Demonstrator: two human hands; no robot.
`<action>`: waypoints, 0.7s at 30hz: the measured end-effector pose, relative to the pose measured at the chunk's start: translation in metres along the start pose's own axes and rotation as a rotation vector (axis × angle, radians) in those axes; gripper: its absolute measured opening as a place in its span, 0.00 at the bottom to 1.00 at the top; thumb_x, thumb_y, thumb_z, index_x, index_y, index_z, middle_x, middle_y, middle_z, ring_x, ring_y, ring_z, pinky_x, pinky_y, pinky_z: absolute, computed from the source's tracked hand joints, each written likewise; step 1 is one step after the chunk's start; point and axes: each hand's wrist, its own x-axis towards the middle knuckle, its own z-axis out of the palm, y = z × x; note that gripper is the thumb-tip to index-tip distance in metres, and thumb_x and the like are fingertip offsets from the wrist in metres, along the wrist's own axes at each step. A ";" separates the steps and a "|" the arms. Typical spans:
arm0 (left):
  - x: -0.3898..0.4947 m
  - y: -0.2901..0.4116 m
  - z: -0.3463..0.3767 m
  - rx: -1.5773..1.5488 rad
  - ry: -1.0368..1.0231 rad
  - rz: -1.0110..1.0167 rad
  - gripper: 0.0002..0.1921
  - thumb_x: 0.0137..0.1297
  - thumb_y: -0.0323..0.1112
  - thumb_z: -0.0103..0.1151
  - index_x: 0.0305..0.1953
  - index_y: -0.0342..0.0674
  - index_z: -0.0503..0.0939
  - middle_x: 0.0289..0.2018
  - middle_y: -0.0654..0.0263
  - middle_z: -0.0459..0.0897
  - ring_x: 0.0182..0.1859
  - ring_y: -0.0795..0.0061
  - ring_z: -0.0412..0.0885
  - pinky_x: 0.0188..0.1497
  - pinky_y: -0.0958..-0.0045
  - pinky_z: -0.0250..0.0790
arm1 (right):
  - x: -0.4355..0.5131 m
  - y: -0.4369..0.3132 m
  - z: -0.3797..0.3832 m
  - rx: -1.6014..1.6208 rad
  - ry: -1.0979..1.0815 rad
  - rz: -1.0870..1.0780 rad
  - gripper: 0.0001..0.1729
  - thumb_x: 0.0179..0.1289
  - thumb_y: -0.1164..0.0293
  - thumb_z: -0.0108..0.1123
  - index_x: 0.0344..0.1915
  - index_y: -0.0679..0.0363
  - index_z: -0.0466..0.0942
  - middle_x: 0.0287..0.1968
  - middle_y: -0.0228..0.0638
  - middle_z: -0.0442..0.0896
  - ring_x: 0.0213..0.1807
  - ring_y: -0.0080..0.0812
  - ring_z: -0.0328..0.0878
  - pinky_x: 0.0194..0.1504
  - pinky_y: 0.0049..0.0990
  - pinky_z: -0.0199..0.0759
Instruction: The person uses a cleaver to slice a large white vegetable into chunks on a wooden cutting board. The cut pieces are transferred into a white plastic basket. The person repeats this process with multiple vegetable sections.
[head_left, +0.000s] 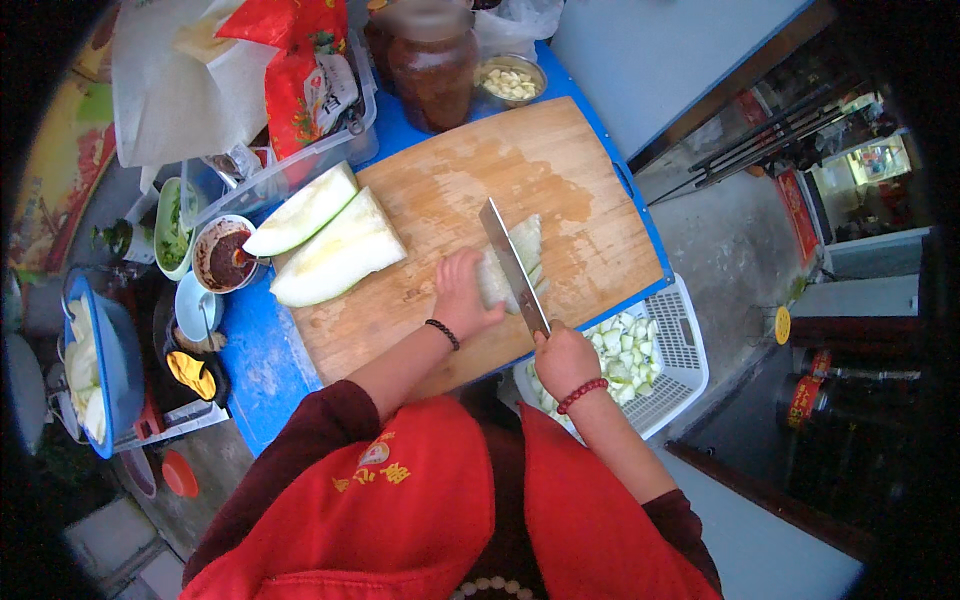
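Note:
My right hand (568, 360) grips the handle of a broad kitchen cleaver (511, 262). Its blade crosses a pale piece of winter melon (527, 238) on the wooden cutting board (600, 225). From the left, my left hand (461, 292) holds this piece, fingers and thumb against its near side. The blade hides part of the melon, and cut edges show to its right. Two long melon wedges with green rind, an upper one (304, 210) and a lower one (341, 255), lie side by side at the board's left end.
A white plastic basket (679, 330) of melon chunks sits below the board's right edge. Beyond the board stand a brown jar (433, 71) and a metal bowl of garlic cloves (514, 81). A sauce bowl (225, 255), a clear plastic bin (300, 161) and a blue basin (116, 367) are leftward.

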 end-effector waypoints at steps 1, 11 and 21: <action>0.001 0.000 -0.001 0.013 -0.012 -0.011 0.42 0.40 0.44 0.73 0.57 0.37 0.63 0.57 0.48 0.66 0.63 0.46 0.63 0.71 0.48 0.48 | 0.002 0.000 0.001 -0.002 -0.024 0.005 0.14 0.68 0.65 0.55 0.36 0.66 0.79 0.34 0.56 0.84 0.40 0.56 0.83 0.41 0.52 0.76; -0.001 0.005 -0.001 -0.004 -0.094 -0.118 0.46 0.38 0.46 0.74 0.59 0.36 0.62 0.57 0.49 0.66 0.67 0.48 0.60 0.76 0.43 0.38 | 0.051 -0.007 0.034 0.002 -0.013 0.009 0.16 0.65 0.64 0.54 0.36 0.64 0.84 0.36 0.55 0.85 0.39 0.57 0.84 0.42 0.52 0.77; -0.006 0.013 -0.009 -0.041 -0.071 -0.058 0.55 0.39 0.48 0.77 0.67 0.33 0.57 0.67 0.45 0.59 0.70 0.45 0.56 0.74 0.47 0.45 | -0.001 0.046 0.021 1.135 0.342 0.109 0.15 0.71 0.62 0.62 0.39 0.65 0.81 0.23 0.32 0.81 0.19 0.21 0.75 0.21 0.21 0.67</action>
